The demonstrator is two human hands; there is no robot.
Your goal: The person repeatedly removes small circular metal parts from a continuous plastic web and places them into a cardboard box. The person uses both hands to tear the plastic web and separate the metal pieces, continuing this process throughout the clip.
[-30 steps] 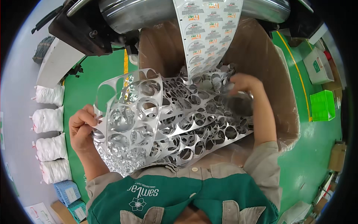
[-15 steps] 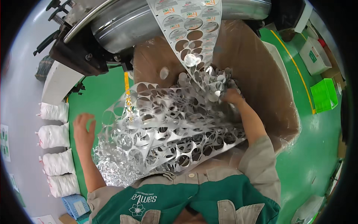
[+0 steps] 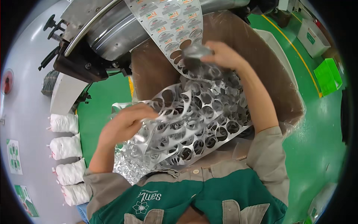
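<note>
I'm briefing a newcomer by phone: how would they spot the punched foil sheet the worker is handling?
Find the big brown cardboard box below the steel machine roller. Across its near edge lies the punched foil sheet, between the left hand and right hand. Unlike the printed strip coming off the roller, it is bare silver, riddled with round holes.

The punched foil strip (image 3: 194, 119) is a silvery, shiny web full of round cut-out holes, crumpled and folded over itself in loose layers. It stretches between the two hands: its near, bunched end lies under the fingers of the left hand (image 3: 125, 125), while its far end rises to the right hand (image 3: 223, 56), which pinches a crinkled fold of it. The middle sags in a tilted sheet between them.
</note>
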